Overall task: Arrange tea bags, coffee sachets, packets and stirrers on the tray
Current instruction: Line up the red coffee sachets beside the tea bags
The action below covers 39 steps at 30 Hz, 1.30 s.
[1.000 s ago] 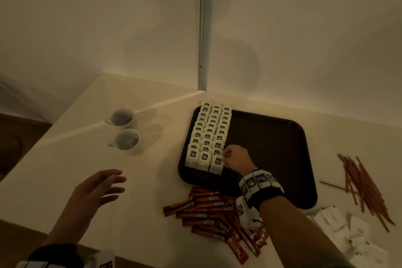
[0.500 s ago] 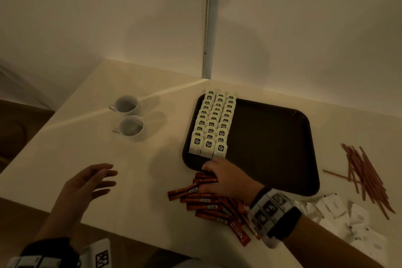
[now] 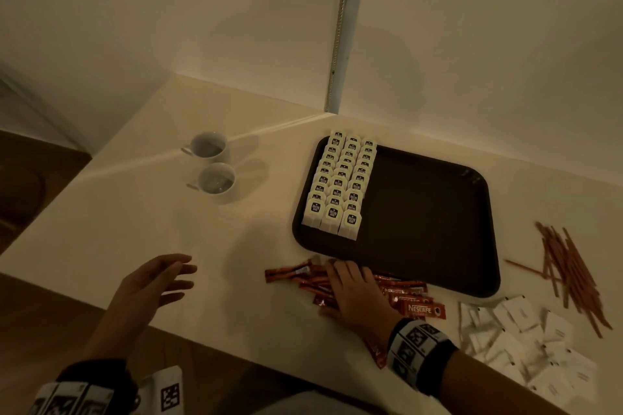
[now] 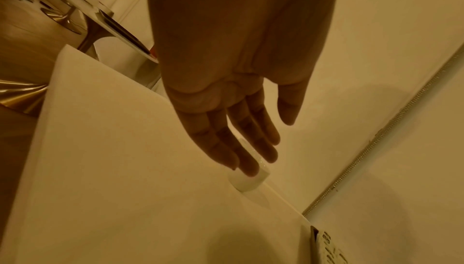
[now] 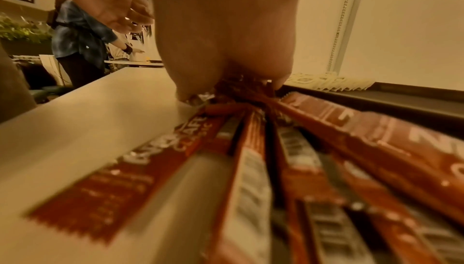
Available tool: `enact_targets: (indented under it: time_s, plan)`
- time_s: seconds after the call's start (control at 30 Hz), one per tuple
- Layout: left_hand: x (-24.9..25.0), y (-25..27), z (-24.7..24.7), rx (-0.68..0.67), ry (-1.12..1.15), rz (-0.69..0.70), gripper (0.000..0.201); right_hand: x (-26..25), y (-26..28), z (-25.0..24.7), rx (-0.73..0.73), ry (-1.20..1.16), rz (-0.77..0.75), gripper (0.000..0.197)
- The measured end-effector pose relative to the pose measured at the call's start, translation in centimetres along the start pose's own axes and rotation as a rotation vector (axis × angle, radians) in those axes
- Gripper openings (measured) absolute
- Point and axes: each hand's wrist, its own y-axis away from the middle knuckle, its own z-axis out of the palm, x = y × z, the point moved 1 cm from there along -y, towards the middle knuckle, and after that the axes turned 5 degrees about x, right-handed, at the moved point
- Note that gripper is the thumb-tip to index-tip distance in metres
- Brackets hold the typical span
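All three views are dim with a warm yellow-brown cast; soft shadows lie on the wall (image 3: 387, 54) in the upper centre of the head view. In the right wrist view the coffee sachets (image 5: 251, 169) across the lower frame are blurred and stretched by the wide lens.

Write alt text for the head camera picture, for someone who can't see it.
A person's right hand rests on a pile of red coffee sachets beside a dark tray holding three rows of tea bags. The left hand hovers open over the table; two cups, stirrers and white packets lie around.
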Motion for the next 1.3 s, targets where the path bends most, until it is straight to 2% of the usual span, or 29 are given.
enact_targets:
  time_s: [0.07,0.1,0.17,0.33,0.5,0.57,0.63,0.67,0.7,0.77,0.8,0.83,0.9,0.97,1.03,1.1,1.2,1.3]
  plan:
    - [-0.3,0.2,-0.2,0.004,-0.009,-0.01,0.022,0.0,-0.2,-0.3,-0.001,-0.041,0.03,0.068]
    - [-0.4,0.3,-0.3,0.005,-0.01,-0.016,0.022,-0.2,-0.3,-0.4,0.042,-0.051,0.009,0.06]
    - [-0.6,0.5,-0.3,0.003,-0.008,-0.028,0.021,-0.4,-0.5,-0.4,0.06,-0.064,-0.027,0.051]
    - [-0.5,1.0,0.1,-0.02,-0.021,-0.033,0.022,-0.5,-0.8,-1.3,-0.006,-0.063,-0.023,0.056]
    - [0.0,0.1,2.6,-0.092,-0.114,-0.001,0.019,-0.2,-0.7,-2.6,0.01,-0.083,-0.015,0.054]
    - [0.9,-0.6,4.3,-0.148,-0.166,0.03,0.015,-0.2,-0.7,-3.7,0.032,-0.171,-0.004,0.054]
    - [2.2,-1.3,6.4,-0.231,-0.205,0.057,0.011,-0.3,-0.4,-5.9,0.074,-0.374,0.059,0.046]
    - [3.0,-1.6,7.5,-0.291,-0.205,0.077,0.017,-0.4,-0.2,-7.3,0.114,-0.491,0.092,0.037]
    - [4.0,-1.9,8.7,-0.36,-0.189,0.104,0.034,-0.4,0.0,-8.7,0.161,-0.592,0.102,0.03]
    - [6.1,-2.2,11.4,-0.502,-0.086,0.162,0.066,-0.3,0.3,-11.4,0.252,-0.683,0.055,0.026]
    - [7.4,-2.2,12.8,-0.537,0.008,0.209,0.073,-0.3,0.3,-12.6,0.287,-0.705,0.023,0.025]
    - [8.8,-2.2,14.2,-0.534,0.124,0.256,0.072,-0.3,0.3,-13.7,0.318,-0.722,-0.006,0.024]
    - [12.0,-2.2,16.7,-0.429,0.324,0.35,0.06,-0.2,0.0,-15.7,0.37,-0.762,-0.055,0.019]
    - [15.1,-1.9,18.7,-0.339,0.426,0.444,0.039,0.1,-0.1,-17.4,0.38,-0.877,-0.071,0.012]
    - [17.1,-1.8,20.2,-0.319,0.454,0.498,0.02,0.5,0.4,-19.0,0.377,-1.038,-0.065,0.007]
    - [18.1,-2.2,21.6,-0.354,0.369,0.489,0.004,1.2,1.1,-20.1,0.402,-1.185,-0.033,0.008]
    - [18.8,-2.6,23.2,-0.441,0.214,0.42,0.007,2.4,2.2,-21.0,0.425,-1.306,0.033,0.014]
    - [19.8,-2.5,24.2,-0.549,0.071,0.373,0.017,3.5,3.3,-21.6,0.417,-1.289,0.055,0.018]
